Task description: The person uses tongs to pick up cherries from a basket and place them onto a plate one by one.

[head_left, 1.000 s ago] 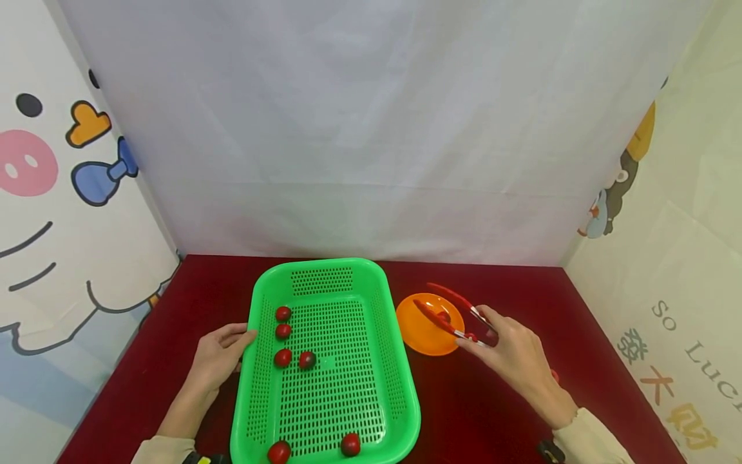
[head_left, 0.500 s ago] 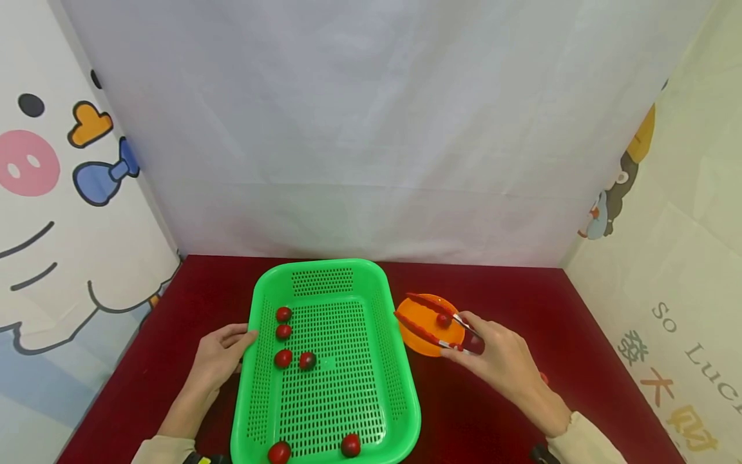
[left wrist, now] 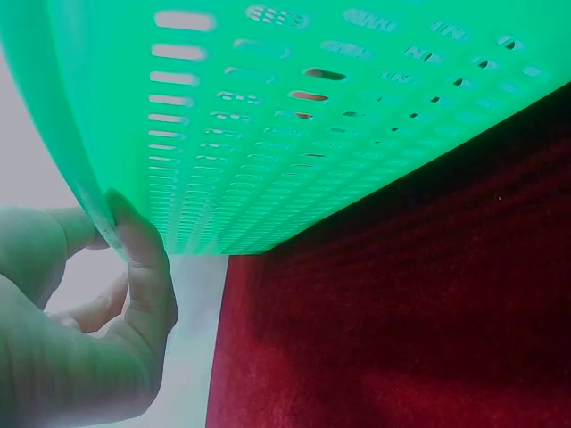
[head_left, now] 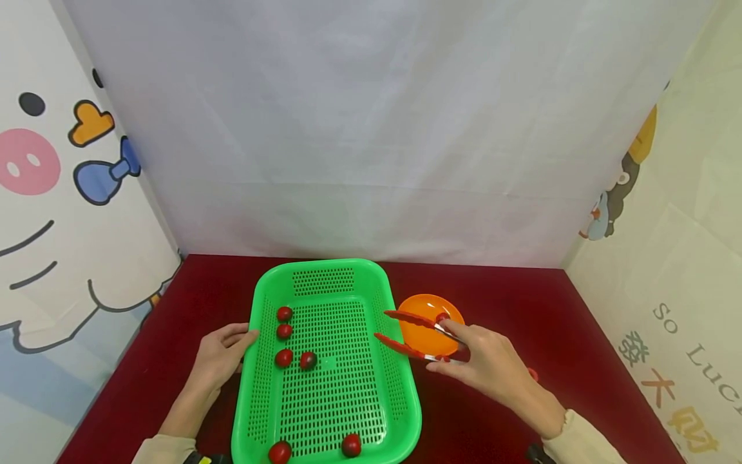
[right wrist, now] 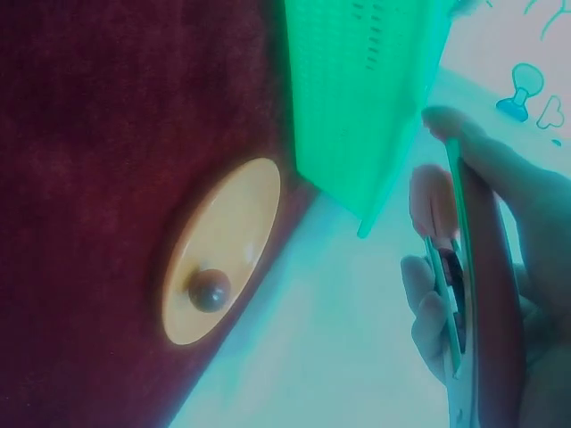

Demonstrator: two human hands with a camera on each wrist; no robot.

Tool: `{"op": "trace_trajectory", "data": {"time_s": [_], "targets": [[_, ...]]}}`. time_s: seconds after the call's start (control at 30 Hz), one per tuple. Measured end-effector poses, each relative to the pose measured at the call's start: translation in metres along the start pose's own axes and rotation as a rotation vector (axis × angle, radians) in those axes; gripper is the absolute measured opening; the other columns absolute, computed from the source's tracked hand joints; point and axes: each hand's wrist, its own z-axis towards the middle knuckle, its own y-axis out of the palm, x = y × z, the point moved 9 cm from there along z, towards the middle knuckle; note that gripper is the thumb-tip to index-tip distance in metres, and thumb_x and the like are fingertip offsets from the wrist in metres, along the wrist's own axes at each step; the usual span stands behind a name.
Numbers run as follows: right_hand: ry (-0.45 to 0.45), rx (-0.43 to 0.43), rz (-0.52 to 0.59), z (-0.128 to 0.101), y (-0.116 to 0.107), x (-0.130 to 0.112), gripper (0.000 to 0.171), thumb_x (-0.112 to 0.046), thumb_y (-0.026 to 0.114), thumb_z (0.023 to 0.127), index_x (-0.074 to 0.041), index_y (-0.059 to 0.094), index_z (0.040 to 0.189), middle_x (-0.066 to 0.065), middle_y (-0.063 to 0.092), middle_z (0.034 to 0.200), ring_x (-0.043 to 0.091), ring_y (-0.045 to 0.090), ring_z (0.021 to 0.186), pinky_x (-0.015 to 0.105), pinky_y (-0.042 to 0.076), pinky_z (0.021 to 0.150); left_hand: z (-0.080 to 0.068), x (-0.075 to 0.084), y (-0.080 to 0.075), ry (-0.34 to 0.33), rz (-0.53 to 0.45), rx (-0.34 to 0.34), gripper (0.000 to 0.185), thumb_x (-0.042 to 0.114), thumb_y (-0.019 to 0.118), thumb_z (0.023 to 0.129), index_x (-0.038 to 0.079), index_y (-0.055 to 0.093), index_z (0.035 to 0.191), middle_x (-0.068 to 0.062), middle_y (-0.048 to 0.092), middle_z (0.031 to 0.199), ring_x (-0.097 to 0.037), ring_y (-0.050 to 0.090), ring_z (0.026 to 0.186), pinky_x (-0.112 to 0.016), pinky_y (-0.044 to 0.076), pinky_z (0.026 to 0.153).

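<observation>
A green perforated plastic basket (head_left: 413, 399) lies at the middle of the table, with several small round red fruits (head_left: 308, 360) in it. My left hand (head_left: 217, 357) pinches its left rim between thumb and fingers, as the left wrist view also shows. In my right hand (head_left: 498, 370) are red-tipped metal tongs (head_left: 413, 318). Their tips stand apart, with nothing between them, above the basket's right rim. Below the tongs sits an orange plate (head_left: 426, 341) bearing one red fruit (right wrist: 209, 291), partly hidden by my fingers in the head view.
Dark red cloth (head_left: 493, 290) covers the table. White curtain (head_left: 371, 129) closes off the back, and printed cloths hang at both sides. A red piece (head_left: 532, 374), mostly hidden, shows behind my right forearm.
My right hand has moved left and nearer with the tongs, from over the plate to the basket's right rim. My left hand and the basket have stayed put.
</observation>
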Motion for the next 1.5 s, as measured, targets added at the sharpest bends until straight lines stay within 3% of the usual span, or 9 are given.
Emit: {"op": "trace_trajectory", "data": {"time_s": [0.17,0.27,0.4,0.77,1.0,1.23,1.5], "targets": [[-0.020,-0.086,0.050,0.001,0.007,-0.006,0.064,-0.036,0.096,0.072,-0.007,0.073,0.124,-0.002,0.074,0.099,0.002,0.063,0.070,0.019,0.054,0.061,-0.001,0.000,0.000,-0.005,0.007,0.005,0.050,0.028,0.060,0.106,-0.005,0.052,0.143,-0.022,0.066,0.128,-0.006,0.067,0.082,-0.028,0.057,0.069],[-0.026,-0.134,0.061,0.002,0.011,-0.009,0.063,-0.037,0.095,0.073,-0.008,0.072,0.125,0.000,0.075,0.101,0.004,0.066,0.071,0.020,0.056,0.064,0.000,0.000,0.000,-0.003,0.007,0.001,0.052,0.030,0.061,0.106,-0.005,0.052,0.143,-0.022,0.065,0.129,-0.006,0.067,0.082,-0.028,0.057,0.070],[-0.045,-0.186,0.049,0.002,0.014,-0.013,0.063,-0.041,0.093,0.075,-0.010,0.072,0.125,-0.002,0.074,0.096,0.002,0.061,0.070,0.019,0.053,0.062,0.000,0.000,0.000,-0.004,0.005,-0.001,0.052,0.030,0.061,0.106,-0.006,0.052,0.143,-0.023,0.065,0.129,-0.006,0.067,0.082,-0.028,0.058,0.070],[-0.182,-0.251,0.027,0.003,0.021,-0.029,0.057,-0.045,0.091,0.077,-0.012,0.071,0.119,-0.005,0.074,0.100,0.001,0.057,0.071,0.019,0.051,0.062,-0.001,0.000,0.000,-0.006,-0.010,0.001,0.051,0.028,0.061,0.106,-0.006,0.051,0.143,-0.023,0.065,0.128,-0.006,0.067,0.082,-0.028,0.058,0.070],[-0.187,-0.322,0.078,0.005,0.026,-0.037,0.058,-0.047,0.091,0.077,-0.013,0.070,0.119,-0.007,0.071,0.094,0.005,0.056,0.068,0.017,0.046,0.059,-0.001,0.000,0.000,-0.005,-0.005,0.001,0.052,0.029,0.061,0.106,-0.006,0.051,0.143,-0.024,0.064,0.129,-0.006,0.067,0.083,-0.028,0.058,0.070],[-0.199,-0.403,0.141,0.006,0.031,-0.045,0.050,-0.047,0.089,0.079,-0.016,0.070,0.114,-0.013,0.071,0.096,-0.003,0.051,0.068,0.015,0.046,0.059,-0.001,0.000,0.000,-0.002,-0.011,0.002,0.052,0.029,0.062,0.106,-0.006,0.051,0.143,-0.024,0.064,0.129,-0.007,0.068,0.083,-0.029,0.059,0.070],[-0.239,-0.464,0.186,0.008,0.038,-0.057,0.052,-0.045,0.090,0.079,-0.013,0.072,0.116,-0.008,0.075,0.097,-0.002,0.056,0.066,0.012,0.045,0.060,-0.002,0.000,0.000,-0.005,0.001,0.013,0.052,0.031,0.062,0.105,-0.005,0.053,0.142,-0.024,0.064,0.129,-0.007,0.067,0.083,-0.028,0.058,0.069]]}}
